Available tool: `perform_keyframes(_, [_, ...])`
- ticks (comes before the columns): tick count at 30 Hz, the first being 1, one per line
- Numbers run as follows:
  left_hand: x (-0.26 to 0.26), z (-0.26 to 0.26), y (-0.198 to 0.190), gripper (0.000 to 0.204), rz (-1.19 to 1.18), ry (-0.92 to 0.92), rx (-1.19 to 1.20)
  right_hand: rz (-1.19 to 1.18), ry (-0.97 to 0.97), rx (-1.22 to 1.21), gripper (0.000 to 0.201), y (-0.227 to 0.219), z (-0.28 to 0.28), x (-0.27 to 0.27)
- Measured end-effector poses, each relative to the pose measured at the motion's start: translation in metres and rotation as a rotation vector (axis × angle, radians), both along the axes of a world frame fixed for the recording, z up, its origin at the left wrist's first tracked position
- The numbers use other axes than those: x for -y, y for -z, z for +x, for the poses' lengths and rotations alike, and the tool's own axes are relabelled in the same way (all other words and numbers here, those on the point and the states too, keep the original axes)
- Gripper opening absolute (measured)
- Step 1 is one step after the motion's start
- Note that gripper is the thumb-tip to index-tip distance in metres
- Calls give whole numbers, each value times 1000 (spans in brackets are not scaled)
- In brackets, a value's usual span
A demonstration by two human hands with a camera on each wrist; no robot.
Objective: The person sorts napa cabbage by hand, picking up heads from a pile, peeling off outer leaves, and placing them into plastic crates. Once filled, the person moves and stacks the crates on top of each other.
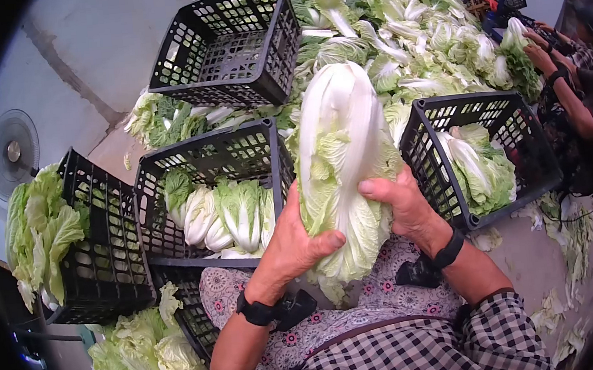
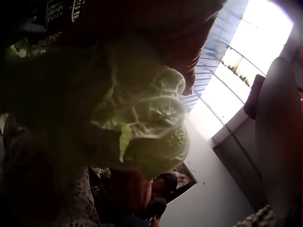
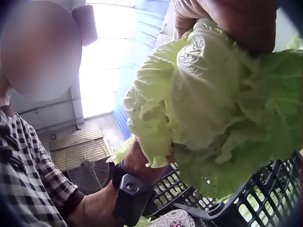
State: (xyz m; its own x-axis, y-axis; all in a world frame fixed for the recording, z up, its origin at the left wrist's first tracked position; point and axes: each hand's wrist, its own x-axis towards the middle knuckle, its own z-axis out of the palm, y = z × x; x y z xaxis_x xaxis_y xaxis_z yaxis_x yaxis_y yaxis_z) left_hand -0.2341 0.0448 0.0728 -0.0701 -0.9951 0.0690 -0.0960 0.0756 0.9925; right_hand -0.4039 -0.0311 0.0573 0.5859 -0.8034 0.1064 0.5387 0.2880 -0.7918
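A large napa cabbage (image 1: 342, 138) is held up over the lap, its white base pointing away and its leafy end toward the body. My left hand (image 1: 291, 239) grips its left side, thumb lying on the leaves. On the other side my right hand (image 1: 405, 203) holds it, the thumb pressing near the white ribs. In the left wrist view the cabbage's leafy end (image 2: 147, 118) is dim, with a hand (image 2: 130, 189) below it. The right wrist view shows the pale leaves (image 3: 208, 90) close up, and fingers (image 3: 236, 19) at the top.
Several black crates surround the lap: one crate (image 1: 207, 151) with trimmed cabbages, one crate (image 1: 474, 104) at right with cabbage, an upper crate (image 1: 225, 42), a tilted one (image 1: 105, 232) at left. Behind lies a cabbage heap (image 1: 397, 40). Another person's arm (image 1: 567, 102) is at right.
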Motion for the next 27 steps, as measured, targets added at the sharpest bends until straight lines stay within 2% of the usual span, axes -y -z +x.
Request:
perform_keyframes(1, [-2, -1, 1, 110, -6, 11, 10, 4, 3, 0, 57, -1, 0, -1])
perform_keyframes(2, [-4, -2, 7, 98, -57, -6, -29, 8, 7, 2, 58, -1, -2, -1])
perform_keyframes(5, [-4, 0, -3, 77, 205, 10, 54, -55, -77, -78, 62, -1, -8, 5])
perform_keyframes(6, [-4, -5, -1, 59, 166, -17, -121, -58, -71, -44, 63, -2, -9, 6])
perform_keyframes(9, [6, -3, -8, 58, 154, 86, -118, -66, 0, 52, 60, -8, -13, 2])
perform_keyframes(10, [9, -4, -10, 67, 206, 98, -78, -81, 39, 31, 59, -10, -16, 2])
perform_keyframes(13, [16, -14, 3, 78, -6, -23, 72, -131, 167, 0, 57, -17, -25, 10])
perform_keyframes(14, [17, -11, 14, 85, -41, -69, 16, -148, 218, 9, 57, -19, -29, 13])
perform_keyframes(15, [17, -8, 17, 83, -3, -42, -82, -165, 268, 19, 56, -20, -34, 18])
perform_keyframes(17, [15, -1, 20, 79, 75, 7, -276, -168, 336, -87, 57, -25, -58, 34])
perform_keyframes(18, [13, 6, 19, 66, 111, 69, -266, -181, 396, -198, 57, -24, -75, 46])
perform_keyframes(19, [10, 12, 19, 64, 134, 76, -239, -197, 450, -307, 57, -23, -91, 58])
perform_keyframes(21, [4, 25, 20, 61, 180, 77, -181, -299, 596, -379, 58, -27, -112, 72])
perform_keyframes(22, [1, 33, 19, 43, 149, 69, -181, -306, 654, -443, 57, -22, -127, 82])
perform_keyframes(25, [-4, 63, 24, 50, 76, -46, -106, -374, 814, -616, 56, -8, -171, 107])
perform_keyframes(27, [-8, 86, 25, 46, 49, -106, -127, -453, 916, -778, 61, -5, -190, 115])
